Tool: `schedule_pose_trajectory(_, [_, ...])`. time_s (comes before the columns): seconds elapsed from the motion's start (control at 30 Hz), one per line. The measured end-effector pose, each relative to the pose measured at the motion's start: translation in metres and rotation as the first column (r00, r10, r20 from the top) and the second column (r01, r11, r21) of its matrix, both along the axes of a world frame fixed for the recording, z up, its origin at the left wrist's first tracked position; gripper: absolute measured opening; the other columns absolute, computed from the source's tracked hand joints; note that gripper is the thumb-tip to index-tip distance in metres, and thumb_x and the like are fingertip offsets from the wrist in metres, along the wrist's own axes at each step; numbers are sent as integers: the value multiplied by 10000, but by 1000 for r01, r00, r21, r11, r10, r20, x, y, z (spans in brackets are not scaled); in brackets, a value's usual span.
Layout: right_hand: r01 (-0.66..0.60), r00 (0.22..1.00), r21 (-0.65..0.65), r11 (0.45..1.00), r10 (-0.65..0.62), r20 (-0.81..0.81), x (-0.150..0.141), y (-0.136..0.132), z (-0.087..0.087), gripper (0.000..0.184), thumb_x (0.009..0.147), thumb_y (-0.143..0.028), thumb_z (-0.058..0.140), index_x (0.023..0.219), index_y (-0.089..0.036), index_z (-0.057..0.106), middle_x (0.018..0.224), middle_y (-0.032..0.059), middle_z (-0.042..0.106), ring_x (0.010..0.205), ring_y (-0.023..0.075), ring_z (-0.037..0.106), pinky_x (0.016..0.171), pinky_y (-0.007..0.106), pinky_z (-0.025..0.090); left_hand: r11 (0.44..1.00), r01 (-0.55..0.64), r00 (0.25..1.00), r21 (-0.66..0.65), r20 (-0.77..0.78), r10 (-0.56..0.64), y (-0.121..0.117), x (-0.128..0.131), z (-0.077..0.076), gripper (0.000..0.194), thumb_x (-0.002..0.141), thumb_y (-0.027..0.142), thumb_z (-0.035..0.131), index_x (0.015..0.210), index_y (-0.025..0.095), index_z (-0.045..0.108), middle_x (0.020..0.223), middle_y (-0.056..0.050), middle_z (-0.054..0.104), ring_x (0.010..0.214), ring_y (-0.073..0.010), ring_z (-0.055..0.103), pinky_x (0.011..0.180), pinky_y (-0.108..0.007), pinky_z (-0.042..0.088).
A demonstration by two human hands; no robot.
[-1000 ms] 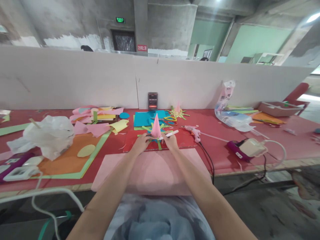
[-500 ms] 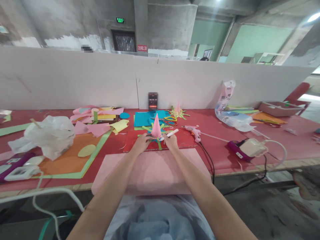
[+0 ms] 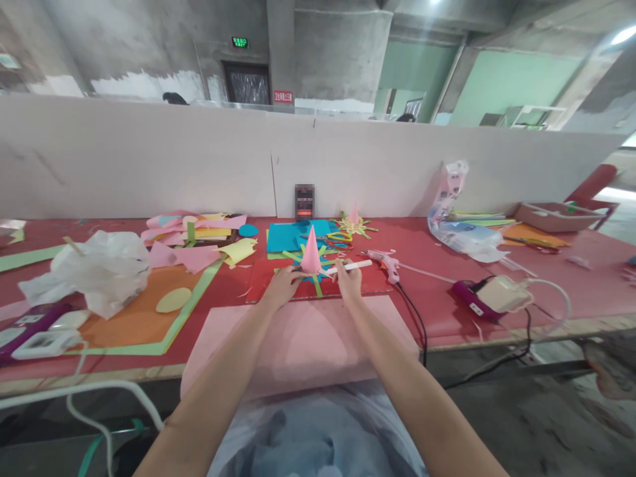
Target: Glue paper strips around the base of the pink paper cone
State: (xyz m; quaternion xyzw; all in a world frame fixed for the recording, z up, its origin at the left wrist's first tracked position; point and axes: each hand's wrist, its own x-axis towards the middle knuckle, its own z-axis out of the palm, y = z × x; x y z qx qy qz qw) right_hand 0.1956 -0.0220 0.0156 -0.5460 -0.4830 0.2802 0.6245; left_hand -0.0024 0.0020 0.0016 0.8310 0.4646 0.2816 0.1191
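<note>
A pink paper cone stands upright on a blue paper base with light green strips fanning out around it. My left hand is at the left of the cone's foot, its fingers closed on the edge there. My right hand, just right of the cone, grips a slim white pen, tilted slightly, with one end toward the base. Under the piece lies a red board. Behind it, yellow-handled scissors rest by blue paper sheets.
A pink glue gun with a black cord lies to the right, near a purple power strip. A similar cone piece stands at the back. Left are paper scraps, a crumpled white bag and orange paper. A white partition rises behind.
My right hand has moved a little to the right with the pen, which now lies nearer to level. My left hand and the cone have stayed in place.
</note>
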Motion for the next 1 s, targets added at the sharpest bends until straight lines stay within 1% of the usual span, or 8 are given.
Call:
schedule_pose_trajectory(0.13, [14,1000,-7,1000,-14,15,3,0,2,418,817,-569,450,601,-216,512,390,-10,480,491,183,571,561,278,454,999,-49,998,1,-35,49,-3,1,2,314,898,203,456,1075,333,680,1291,-18,556,1216,-218,485,1073,-471,312])
schedule_pose_trajectory(0.23, [-21,999,23,1000,20,25,1,1,3,386,775,-584,507,694,-208,538,472,-9,533,504,172,564,550,276,452,998,-64,997,1,-30,64,-4,2,2,303,901,213,458,1066,335,680,1293,-19,551,1233,-228,469,1082,-506,275])
schedule_pose_trajectory(0.37, [-89,996,68,994,90,-22,-4,-1,6,354,713,-540,599,816,-211,519,598,0,607,535,167,580,538,274,458,998,-51,998,35,36,49,-4,2,5,268,879,191,498,1021,283,705,1195,-41,595,1156,-205,517,1036,-406,363])
schedule_pose_trajectory(0.47, [-102,994,26,994,101,35,-6,-4,7,312,735,-516,588,703,-222,487,494,-18,561,480,159,547,532,271,441,997,-55,994,53,98,49,-5,3,9,243,859,179,517,962,250,726,1012,-43,630,1007,-174,576,931,-312,445])
schedule_pose_trajectory(0.57, [-113,985,-36,993,116,126,-7,-5,4,353,748,-493,575,569,-229,423,415,-24,515,440,155,523,529,266,424,998,-57,994,18,99,55,-8,4,12,257,852,178,502,929,254,735,909,-30,637,877,-159,602,840,-278,482])
schedule_pose_trajectory(0.63, [-110,980,-59,992,118,159,-7,-3,1,342,743,-464,577,559,-229,410,400,-33,502,421,149,511,508,255,408,999,-32,996,-13,88,33,-11,5,14,282,843,164,488,938,261,736,924,-19,664,852,-155,614,838,-271,485])
schedule_pose_trajectory(0.77, [-154,964,-131,979,178,196,-6,1,-3,295,742,-442,572,586,-215,467,407,-34,516,419,140,520,485,231,390,996,41,998,-75,49,-37,-16,6,18,359,825,131,451,1019,271,719,1037,5,706,963,-165,631,902,-265,466])
schedule_pose_trajectory(1.0, [-201,946,-155,967,233,227,-5,4,-8,294,761,-434,563,591,-211,477,448,-26,563,461,138,557,507,215,402,991,32,999,-127,-1,-32,-20,6,24,392,817,136,434,1060,277,709,1076,9,705,998,-178,641,912,-264,464])
